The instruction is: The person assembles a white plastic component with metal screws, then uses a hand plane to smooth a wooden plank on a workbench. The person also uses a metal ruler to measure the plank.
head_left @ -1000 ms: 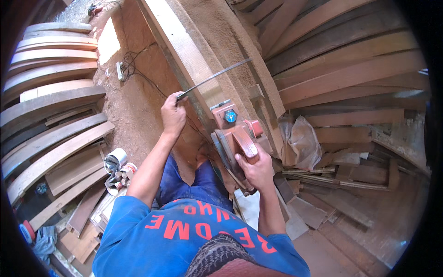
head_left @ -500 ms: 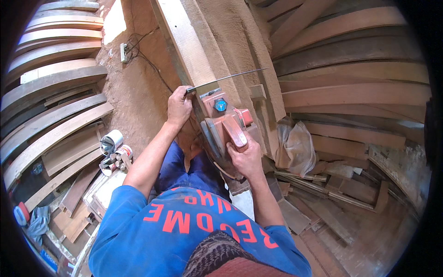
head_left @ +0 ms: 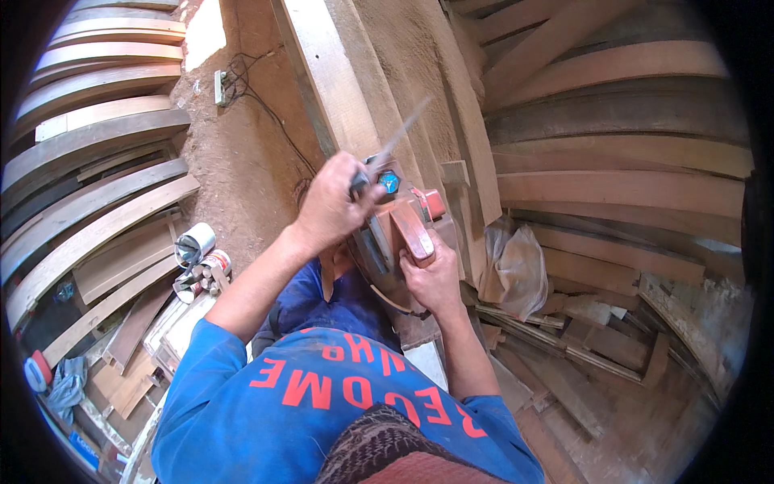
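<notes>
A dusty red electric hand planer (head_left: pixel 414 229) with a blue round knob rests at the near end of a pale wooden beam (head_left: pixel 337 81). My right hand (head_left: pixel 434 276) is closed around the planer's rear handle. My left hand (head_left: pixel 332 198) is raised at the planer's front left, by the knob. In it is a long, thin metal tool (head_left: pixel 401 134) with a dark handle, its shaft blurred and pointing up and away to the right. The exact kind of tool cannot be made out.
Sawdust covers the boards (head_left: pixel 403 73) beside the beam. Stacked planks (head_left: pixel 621 153) line the right, with more planks (head_left: pixel 97 121) on the left. A crumpled plastic bag (head_left: pixel 516 270) lies right of the planer. A cable (head_left: pixel 278 125) crosses the floor; cans (head_left: pixel 196 242) stand at left.
My left hand has moved right and toward me, over the planer's front, swinging the thin tool to a steeper angle. My right hand stays on the planer handle.
</notes>
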The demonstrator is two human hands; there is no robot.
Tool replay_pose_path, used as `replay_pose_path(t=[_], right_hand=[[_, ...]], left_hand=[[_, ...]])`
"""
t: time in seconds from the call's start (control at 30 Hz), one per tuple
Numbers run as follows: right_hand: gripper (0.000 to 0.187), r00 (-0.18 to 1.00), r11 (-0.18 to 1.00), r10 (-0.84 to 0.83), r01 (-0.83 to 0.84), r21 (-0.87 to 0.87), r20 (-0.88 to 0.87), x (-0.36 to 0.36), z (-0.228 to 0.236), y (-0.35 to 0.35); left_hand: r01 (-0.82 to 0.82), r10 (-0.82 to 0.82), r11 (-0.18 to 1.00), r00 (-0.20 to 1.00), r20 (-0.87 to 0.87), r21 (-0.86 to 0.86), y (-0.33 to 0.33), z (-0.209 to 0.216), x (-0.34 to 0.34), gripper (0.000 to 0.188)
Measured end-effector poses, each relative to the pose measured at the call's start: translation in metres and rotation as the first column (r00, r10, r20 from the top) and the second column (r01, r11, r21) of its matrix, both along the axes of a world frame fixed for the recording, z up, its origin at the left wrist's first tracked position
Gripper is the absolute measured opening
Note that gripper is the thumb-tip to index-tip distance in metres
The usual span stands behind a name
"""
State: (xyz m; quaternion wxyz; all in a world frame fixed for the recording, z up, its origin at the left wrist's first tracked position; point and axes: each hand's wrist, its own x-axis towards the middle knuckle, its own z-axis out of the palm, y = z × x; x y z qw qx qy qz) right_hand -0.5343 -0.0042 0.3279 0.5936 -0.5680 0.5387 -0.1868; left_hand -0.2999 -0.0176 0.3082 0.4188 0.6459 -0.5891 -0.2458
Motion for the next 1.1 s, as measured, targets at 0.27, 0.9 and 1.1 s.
replay_pose_path(t=[0.27, 0.9, 1.1], right_hand=[[0.031, 0.996, 0.994, 0.014, -0.023, -0.103, -0.084, 0.020, 0.013, -0.021], [0.021, 0.987, 0.999, -0.009, 0.001, -0.050, -0.163, -0.031, 0.017, 0.009], [0.022, 0.981, 0.994, 0.030, -0.050, -0.101, -0.191, -0.020, 0.019, -0.007]], left_hand=[[0.072, -0.074, 0.997, 0.994, 0.083, 0.028, -0.020, 0.000, -0.002, 0.036], [-0.130, 0.130, 0.991, 0.991, -0.022, -0.007, -0.010, 0.026, 0.042, 0.024], [0.257, -0.257, 0.966, 0.966, -0.023, -0.007, -0.020, 0.012, -0.012, 0.044]])
